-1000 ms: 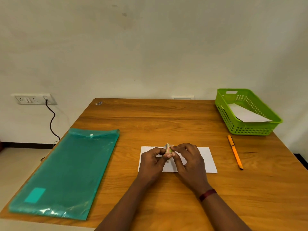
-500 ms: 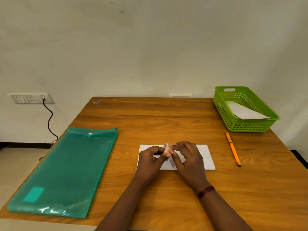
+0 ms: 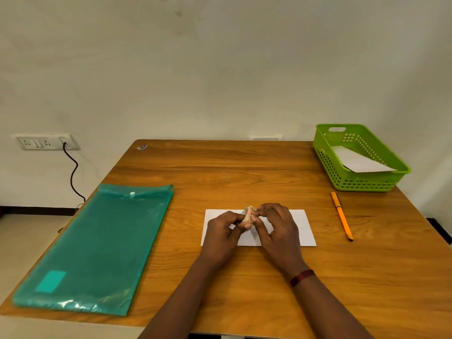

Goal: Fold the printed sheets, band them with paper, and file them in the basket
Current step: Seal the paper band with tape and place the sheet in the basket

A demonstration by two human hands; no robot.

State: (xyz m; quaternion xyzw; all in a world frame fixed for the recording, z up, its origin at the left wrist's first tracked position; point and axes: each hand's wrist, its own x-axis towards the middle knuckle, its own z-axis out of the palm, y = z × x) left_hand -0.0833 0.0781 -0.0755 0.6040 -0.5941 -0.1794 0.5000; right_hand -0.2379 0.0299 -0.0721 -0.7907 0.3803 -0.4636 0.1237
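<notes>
A plain pale wall (image 3: 220, 69) stands behind a wooden table (image 3: 220, 167). At left, a white socket plate (image 3: 44, 142) with a black cable (image 3: 73, 172) hanging toward the dark skirting (image 3: 36, 210) and light floor (image 3: 24, 241).

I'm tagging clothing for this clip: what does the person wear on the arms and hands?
No sleeves are in view, and neither the left hand nor the right hand wears a glove. A dark red band circles the right wrist.
</notes>
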